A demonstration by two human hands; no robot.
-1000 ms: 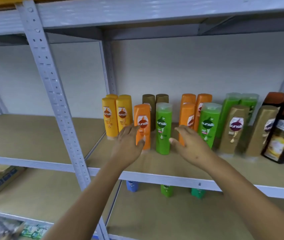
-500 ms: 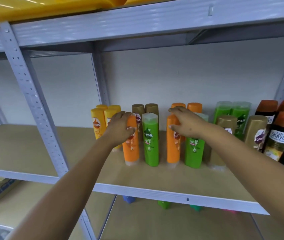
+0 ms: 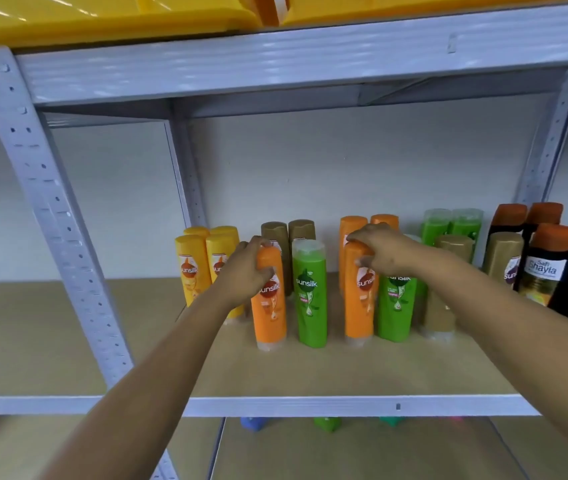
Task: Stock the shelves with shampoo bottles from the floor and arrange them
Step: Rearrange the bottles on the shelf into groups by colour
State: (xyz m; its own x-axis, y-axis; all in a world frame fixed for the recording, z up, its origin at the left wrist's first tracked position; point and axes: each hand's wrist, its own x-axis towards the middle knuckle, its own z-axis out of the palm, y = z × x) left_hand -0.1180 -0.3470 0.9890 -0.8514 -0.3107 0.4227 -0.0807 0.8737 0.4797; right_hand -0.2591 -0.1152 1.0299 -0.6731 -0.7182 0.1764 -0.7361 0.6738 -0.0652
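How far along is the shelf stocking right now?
Done: yellow bottles, gold bottles, green bottles and dark bottles stand upright on the shelf. In hand: the left hand grips one orange bottle, the right hand another orange bottle, both front-row. Left: lining these up; the floor stock is out of view.

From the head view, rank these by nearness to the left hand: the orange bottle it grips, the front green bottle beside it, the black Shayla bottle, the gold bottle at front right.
1. Orange bottle, gripped at the top by the left hand.
2. Green bottle, just to its right.
3. Gold bottle, past the right hand.
4. Shayla bottle, far right.
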